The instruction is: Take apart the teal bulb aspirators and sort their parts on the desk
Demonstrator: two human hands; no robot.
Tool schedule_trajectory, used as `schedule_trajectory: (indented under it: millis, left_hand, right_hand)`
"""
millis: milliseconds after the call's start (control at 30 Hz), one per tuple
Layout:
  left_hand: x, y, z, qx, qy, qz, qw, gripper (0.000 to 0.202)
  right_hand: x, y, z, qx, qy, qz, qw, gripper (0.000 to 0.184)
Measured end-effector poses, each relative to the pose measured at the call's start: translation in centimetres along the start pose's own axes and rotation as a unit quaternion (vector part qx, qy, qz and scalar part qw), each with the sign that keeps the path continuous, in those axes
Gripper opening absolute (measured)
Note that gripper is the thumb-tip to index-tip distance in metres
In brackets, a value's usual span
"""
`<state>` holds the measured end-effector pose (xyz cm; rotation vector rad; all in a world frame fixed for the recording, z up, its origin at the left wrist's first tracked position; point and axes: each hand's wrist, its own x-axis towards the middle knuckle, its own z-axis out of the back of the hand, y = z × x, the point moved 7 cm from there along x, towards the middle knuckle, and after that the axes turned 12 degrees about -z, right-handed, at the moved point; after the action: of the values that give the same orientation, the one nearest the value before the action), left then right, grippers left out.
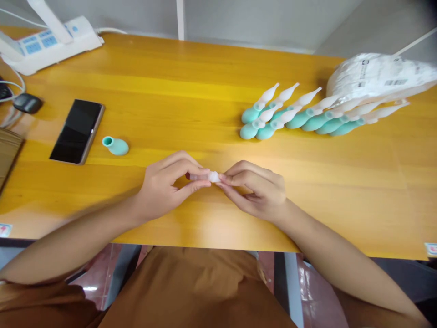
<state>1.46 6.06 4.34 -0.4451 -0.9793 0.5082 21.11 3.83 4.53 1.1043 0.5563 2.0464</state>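
Note:
Above the front part of the table, a whitish translucent nozzle tip (214, 176) is pinched between both hands. My left hand (170, 182) grips its longer tube end with thumb and fingertips. The fingers of my right hand (256, 187) close on its other end, hiding part of it. To the left, a teal rubber bulb (119, 146) lies on its side with its open neck facing left. At the right, several teal bulbs (265, 131) with pale pointed nozzles (286, 117) fitted in their necks lie in slanting rows.
A black phone (77, 132) lies at the left, near a dark mouse (27, 104) and a white power strip (56, 45). A white plastic bag (378, 77) stands behind the bulbs on the yellow wooden table (164, 100). Cardboard (8, 155) shows at the left edge.

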Motion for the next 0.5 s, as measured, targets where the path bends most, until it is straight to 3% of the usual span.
schedule_trajectory:
  millis: [233, 500]
  left_hand:
    - [0.1, 0.3, -0.2, -0.013, 0.041, -0.015, 0.999, 0.013]
    - [0.2, 0.1, -0.4, -0.017, 0.052, -0.037, 0.998, 0.012]
  right_hand:
    - [0.0, -1.4, 0.1, 0.031, 0.066, 0.028, 0.997, 0.018]
    - [-0.4, -1.5, 0.0, 0.040, 0.073, 0.030, 0.996, 0.020]
